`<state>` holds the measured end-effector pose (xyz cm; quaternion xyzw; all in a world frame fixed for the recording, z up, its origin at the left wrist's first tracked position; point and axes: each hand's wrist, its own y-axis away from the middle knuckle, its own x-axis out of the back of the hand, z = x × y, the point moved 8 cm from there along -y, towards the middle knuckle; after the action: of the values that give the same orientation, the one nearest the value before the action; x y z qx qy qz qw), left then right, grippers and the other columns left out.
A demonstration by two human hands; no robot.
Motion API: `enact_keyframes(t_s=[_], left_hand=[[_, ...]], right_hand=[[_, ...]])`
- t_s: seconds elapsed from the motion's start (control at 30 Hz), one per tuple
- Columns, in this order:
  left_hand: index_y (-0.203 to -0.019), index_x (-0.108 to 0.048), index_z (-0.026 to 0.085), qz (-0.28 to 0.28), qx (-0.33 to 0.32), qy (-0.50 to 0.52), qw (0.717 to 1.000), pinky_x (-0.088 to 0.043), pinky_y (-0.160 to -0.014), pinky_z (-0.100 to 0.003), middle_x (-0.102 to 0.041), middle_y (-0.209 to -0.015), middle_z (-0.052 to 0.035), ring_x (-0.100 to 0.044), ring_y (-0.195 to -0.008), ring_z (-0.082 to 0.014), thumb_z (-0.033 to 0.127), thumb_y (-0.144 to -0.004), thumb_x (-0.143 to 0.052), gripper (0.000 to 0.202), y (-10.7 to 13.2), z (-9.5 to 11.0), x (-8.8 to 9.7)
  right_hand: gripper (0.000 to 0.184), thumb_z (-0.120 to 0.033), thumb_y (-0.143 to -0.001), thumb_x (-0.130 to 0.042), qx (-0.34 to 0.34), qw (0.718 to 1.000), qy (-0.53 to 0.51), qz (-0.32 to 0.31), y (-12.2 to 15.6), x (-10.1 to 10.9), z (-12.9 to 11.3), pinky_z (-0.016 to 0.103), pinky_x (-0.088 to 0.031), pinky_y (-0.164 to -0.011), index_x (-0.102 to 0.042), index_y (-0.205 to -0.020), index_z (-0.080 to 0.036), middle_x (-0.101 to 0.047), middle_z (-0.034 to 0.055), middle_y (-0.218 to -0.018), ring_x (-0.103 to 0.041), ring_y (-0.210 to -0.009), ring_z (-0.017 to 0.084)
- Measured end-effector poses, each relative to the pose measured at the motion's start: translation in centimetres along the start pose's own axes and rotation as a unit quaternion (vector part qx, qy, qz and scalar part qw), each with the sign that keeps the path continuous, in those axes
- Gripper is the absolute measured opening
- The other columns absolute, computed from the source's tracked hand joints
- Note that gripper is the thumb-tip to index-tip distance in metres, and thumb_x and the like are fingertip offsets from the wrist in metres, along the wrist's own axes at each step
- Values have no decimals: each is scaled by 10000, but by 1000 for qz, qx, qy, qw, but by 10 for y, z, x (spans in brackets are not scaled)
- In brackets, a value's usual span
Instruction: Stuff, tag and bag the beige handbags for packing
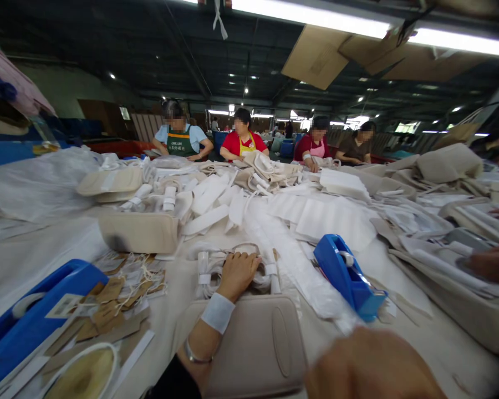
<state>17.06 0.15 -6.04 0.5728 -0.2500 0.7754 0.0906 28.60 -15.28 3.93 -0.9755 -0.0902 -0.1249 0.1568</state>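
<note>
My left hand (237, 274) reaches forward with a white band on its wrist. Its fingers curl down onto a bundle of white looped straps (210, 266) on the table and grip it. A flat beige pouch (253, 343) lies just under that forearm, near me. My right hand (370, 366) is very close to the camera at the bottom right. It is a blurred shape and its fingers do not show. It hovers over the table edge beside the pouch, just short of a blue tape dispenser (345, 274).
A second blue tape dispenser (29, 316) and brown paper tags (116, 299) lie at the left. A beige bag (139, 233) and heaps of white foam sheets (332, 219) cover the middle. Another person's hands (490, 263) work at the right. Several seated workers (243, 138) face me across the table.
</note>
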Motion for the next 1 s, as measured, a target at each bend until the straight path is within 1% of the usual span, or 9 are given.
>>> enact_keyframes(t_s=[0.07, 0.13, 0.23, 0.33, 0.47, 0.67, 0.77, 0.9, 1.0], left_hand=[[-1111, -629, 186, -1, -2, -1, 1000, -350, -832, -403, -673, -995, -148, -578, -947, -277, 337, -986, -414, 291, 0, 0, -1], [-1105, -637, 184, 4, -2, -3, 1000, -346, -835, -411, -675, -996, -151, -577, -955, -284, 341, -988, -405, 304, 1, 0, -2], [-1076, -650, 180, 20, 7, 1, 1000, -342, -841, -415, -679, -981, -150, -576, -956, -283, 348, -989, -400, 314, 1, -1, 0], [-1043, -656, 176, 22, 15, 1, 1000, -341, -840, -417, -682, -973, -147, -575, -944, -282, 349, -985, -407, 309, 1, -2, 1], [-1031, -657, 186, 26, 20, 3, 999, -346, -850, -431, -683, -964, -134, -578, -947, -287, 360, -990, -384, 326, 1, -2, 0], [-998, -629, 168, 67, 51, 46, 995, -405, -876, -429, -647, -993, -122, -582, -975, -282, 391, -959, -460, 283, 1, -11, 1], [-1212, -527, 148, 133, 75, 112, 982, -430, -939, -430, -572, -1155, -136, -536, -1096, -287, 376, -873, -609, 417, 1, -17, 12], [-1493, -207, 228, 228, 17, 179, 957, -335, -1099, -476, -315, -1451, -155, -325, -1350, -304, 308, -784, -704, 869, 4, -11, 29], [-1425, -391, 281, 239, -50, 207, 947, -355, -1084, -477, -267, -1498, -125, -323, -1347, -297, 247, -824, -656, 658, 5, -3, 34]], right_hand=[[326, -603, -741, -585, -30, 999, 20, 32, -36, 18, 28, 363, -452, -610, -656, -674, -292, -630, 62, -654, -609, -666, 226], [345, -546, -742, -605, -114, 978, 89, 152, -72, 56, 74, 317, -444, -610, -572, -600, -234, -559, 9, -570, -549, -581, 173], [440, -529, -843, -515, -197, 947, 164, 195, -118, 87, 144, 318, -431, -576, -500, -543, -207, -506, 5, -516, -527, -537, 172], [323, -417, -858, -628, -264, 913, 242, 194, -145, 96, 197, 335, -489, -703, -595, -675, -152, -608, 9, -671, -600, -685, 169], [244, -364, -893, -638, -311, 879, 300, 203, -163, 90, 222, 415, -501, -871, -635, -967, -131, -650, 58, -1019, -621, -947, 195], [215, -349, -931, -570, -265, 897, 271, 227, -172, 89, 194, 348, -523, -772, -621, -984, -148, -654, 41, -922, -630, -805, 160], [216, -304, -923, -479, -199, 930, 223, 214, -165, 78, 156, 286, -498, -615, -616, -998, -155, -627, 7, -745, -587, -596, 138], [255, -290, -816, -505, -137, 973, 140, 118, -134, 32, 96, 236, -395, -439, -651, -1005, -198, -574, -41, -623, -495, -445, 116], [165, -289, -760, -564, -119, 992, 26, -16, -93, -8, 56, 211, -332, -424, -671, -845, -196, -557, -35, -607, -475, -482, 109]])
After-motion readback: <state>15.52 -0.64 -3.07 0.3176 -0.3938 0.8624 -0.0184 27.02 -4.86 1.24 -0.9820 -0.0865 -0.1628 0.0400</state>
